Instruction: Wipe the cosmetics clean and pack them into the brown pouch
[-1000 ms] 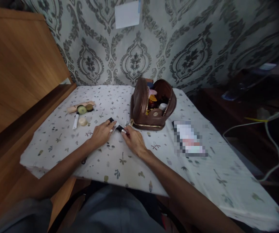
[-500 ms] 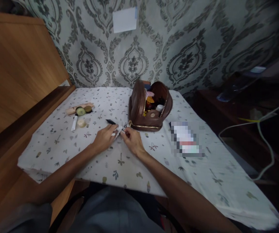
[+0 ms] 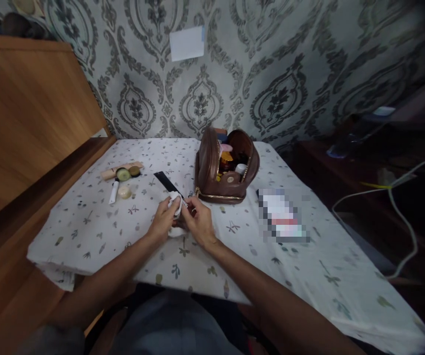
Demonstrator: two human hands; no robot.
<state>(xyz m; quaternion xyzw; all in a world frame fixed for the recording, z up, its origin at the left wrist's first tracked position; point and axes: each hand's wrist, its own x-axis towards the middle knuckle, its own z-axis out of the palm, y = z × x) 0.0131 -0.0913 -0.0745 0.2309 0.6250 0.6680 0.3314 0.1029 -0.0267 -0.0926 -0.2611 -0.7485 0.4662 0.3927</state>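
My left hand [image 3: 162,217] pinches a crumpled white cloth [image 3: 175,201] between thumb and fingers. Close against it, my right hand [image 3: 201,221] is closed on the near end of a long, flat black item [image 3: 165,181], which I cannot name for sure. This item points away to the upper left, and the cloth lies against its near part. Fingers hide where the cloth and the item meet. Just beyond my right hand stands an open brown cosmetic bag [image 3: 222,195], with a white lid, yellow and pink things inside.
On the left of the patterned cloth lie a beige tube [image 3: 109,173], an opened round compact [image 3: 123,174], a small white tube [image 3: 114,192] and a round cream-coloured piece [image 3: 124,192]. A blurred-out phone [image 3: 282,217] lies at right. A wooden panel [image 3: 31,93] rises at left.
More of the black item now shows, reaching further to the upper left. The white cloth is bunched up higher in my left hand. The view has tilted slightly upward.
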